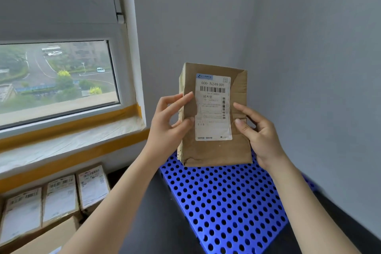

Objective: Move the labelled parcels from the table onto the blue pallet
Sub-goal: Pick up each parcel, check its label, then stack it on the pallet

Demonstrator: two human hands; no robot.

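A brown cardboard parcel (214,150) is held upright in the air above the far end of the blue pallet (226,202), its white shipping label (213,107) turned toward the camera. The parcel is clasped from both sides: the left hand (165,123) is closed on its left edge, thumb and fingertips pressed against the front face and side, and the right hand (257,130) is closed on its right edge, the thumb lying on the front beside the label. The perforated top of the pallet is seen bare where it shows. At the lower left, three more labelled parcels (59,198) are packed side by side, touching, beneath the window sill (72,136); what carries them cannot be told.
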